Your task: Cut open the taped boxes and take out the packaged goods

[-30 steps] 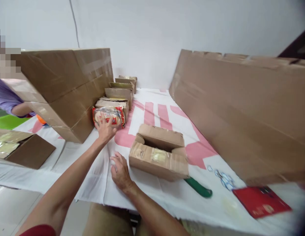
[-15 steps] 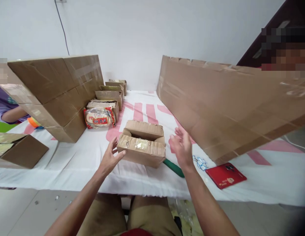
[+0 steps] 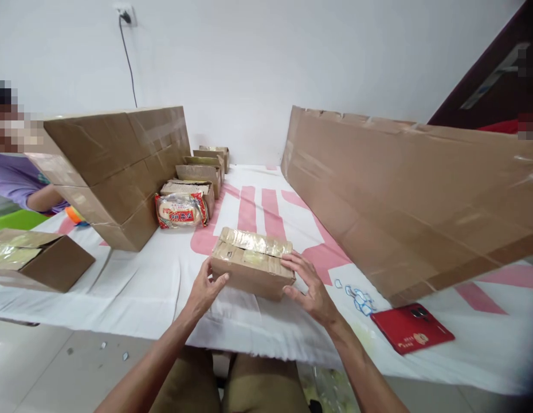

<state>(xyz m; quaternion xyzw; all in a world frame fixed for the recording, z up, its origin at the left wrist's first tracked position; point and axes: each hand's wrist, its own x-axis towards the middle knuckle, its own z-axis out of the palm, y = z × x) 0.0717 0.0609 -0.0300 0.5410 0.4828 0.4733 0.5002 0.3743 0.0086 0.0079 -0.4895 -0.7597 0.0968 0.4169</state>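
Observation:
A small brown cardboard box [image 3: 249, 275] sits on the cloth in front of me. Its two long top flaps lie folded down, with shiny tape on them and a thin gap between. My left hand [image 3: 206, 289] clasps the box's left end, thumb against the front face. At the right end, my right hand [image 3: 310, 291] has its fingers on the top edge and its thumb at the front. The box's back face is hidden.
Large stacked cartons [image 3: 116, 178] stand left, beside a red-and-clear packaged item [image 3: 181, 210] and small open boxes [image 3: 200, 173]. A wide cardboard panel [image 3: 404, 201] rises right. Nearby lie a red phone [image 3: 415, 328], small blue-edged pieces [image 3: 360, 301] and another box [image 3: 55, 261]. A person's arm [image 3: 45, 198] shows left.
The box's raised back flap is now folded down over the opening. My right hand has come in from the right onto the box. The green object beside it is no longer visible.

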